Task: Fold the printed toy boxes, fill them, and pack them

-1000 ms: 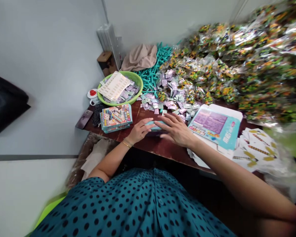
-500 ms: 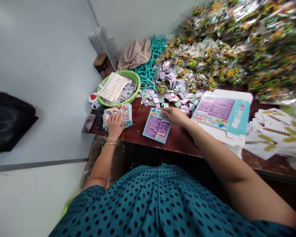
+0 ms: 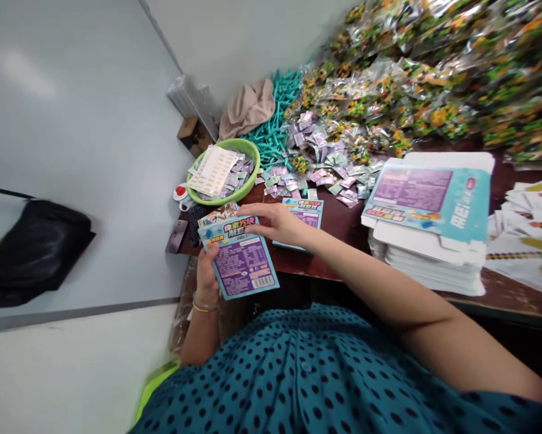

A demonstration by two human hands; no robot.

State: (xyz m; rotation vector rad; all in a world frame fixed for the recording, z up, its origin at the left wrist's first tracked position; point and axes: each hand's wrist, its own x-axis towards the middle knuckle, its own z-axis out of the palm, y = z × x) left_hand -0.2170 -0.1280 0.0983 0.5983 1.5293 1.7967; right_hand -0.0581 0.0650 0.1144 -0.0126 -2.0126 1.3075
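A flat teal and purple printed box (image 3: 241,259) is tilted up above the table's front edge. My left hand (image 3: 207,274) grips it by its left side, thumb on the printed face. At the top edge, my right hand (image 3: 273,222) reaches across with fingers stretched and thumb apart, touching the box. Behind the held one, the stack of printed boxes (image 3: 220,214) is mostly hidden. Another teal and purple box (image 3: 313,206) lies on the table, partly covered by my right wrist.
A green basin (image 3: 252,181) holds small sachets and a white sheet. Loose sachets (image 3: 316,147), teal sticks (image 3: 277,138) and bagged colourful pieces (image 3: 388,114) crowd the back. A tall stack of flattened cartons (image 3: 433,265) stands right, beside printed sheets (image 3: 537,229). A phone (image 3: 176,236) lies left.
My left hand has lifted a box off the stack. My right hand has let go of the box on the table and moved left to the lifted one. The view has shifted slightly.
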